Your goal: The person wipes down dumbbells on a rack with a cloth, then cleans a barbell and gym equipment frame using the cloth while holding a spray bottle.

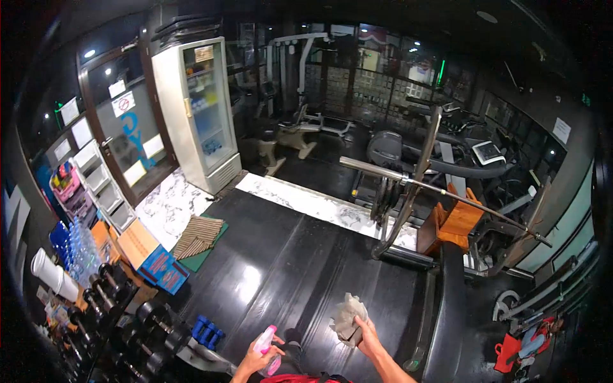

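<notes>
Head view: left grip (pixel 255 359) holds pink bottle (pixel 265 340), likely light, slick, best neck-held; right grip (pixel 368 337) pinches grey cloth (pixel 345 319), likely soft, at its right edge.

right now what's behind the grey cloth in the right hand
Black flooring shows around the edges of the grey cloth. The patch directly behind it is covered, and so are any fingers of the right hand tucked there.

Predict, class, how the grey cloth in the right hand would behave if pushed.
The grey cloth would probably flop or crumple, since it looks creased with a ragged edge. It is likely light, as the right hand alone holds it up.
</notes>
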`<state>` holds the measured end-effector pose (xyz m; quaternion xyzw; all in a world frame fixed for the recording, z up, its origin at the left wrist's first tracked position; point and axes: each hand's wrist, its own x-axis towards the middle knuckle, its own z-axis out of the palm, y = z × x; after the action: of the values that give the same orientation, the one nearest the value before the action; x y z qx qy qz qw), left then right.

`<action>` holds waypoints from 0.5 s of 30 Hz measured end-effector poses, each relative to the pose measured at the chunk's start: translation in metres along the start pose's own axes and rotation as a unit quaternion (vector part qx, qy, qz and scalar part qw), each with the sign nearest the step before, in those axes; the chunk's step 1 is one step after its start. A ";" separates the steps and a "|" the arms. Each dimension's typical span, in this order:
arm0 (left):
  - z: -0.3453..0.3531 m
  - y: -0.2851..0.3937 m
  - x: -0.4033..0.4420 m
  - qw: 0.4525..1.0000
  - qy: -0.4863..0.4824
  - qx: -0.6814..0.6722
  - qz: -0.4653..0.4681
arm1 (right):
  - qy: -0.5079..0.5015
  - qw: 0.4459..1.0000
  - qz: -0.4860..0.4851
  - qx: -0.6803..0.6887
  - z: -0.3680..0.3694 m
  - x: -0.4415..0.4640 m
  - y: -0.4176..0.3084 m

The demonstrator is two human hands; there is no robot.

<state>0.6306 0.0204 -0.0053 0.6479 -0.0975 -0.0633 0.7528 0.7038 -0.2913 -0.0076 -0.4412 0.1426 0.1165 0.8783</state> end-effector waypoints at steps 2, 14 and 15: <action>-0.010 0.002 0.019 0.999 0.010 0.046 -0.023 | -0.003 1.000 0.004 -0.018 0.008 0.016 -0.019; -0.041 -0.011 0.230 0.996 -0.082 -0.034 -0.030 | 0.091 0.985 -0.130 0.075 0.041 0.136 -0.061; -0.037 -0.006 0.249 0.996 -0.083 -0.020 -0.029 | 0.109 0.982 -0.135 0.073 0.039 0.139 -0.063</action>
<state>0.8814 -0.0002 -0.0006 0.6276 -0.1397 -0.1411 0.7528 0.8600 -0.2855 0.0119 -0.4014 0.1846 -0.0624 0.8949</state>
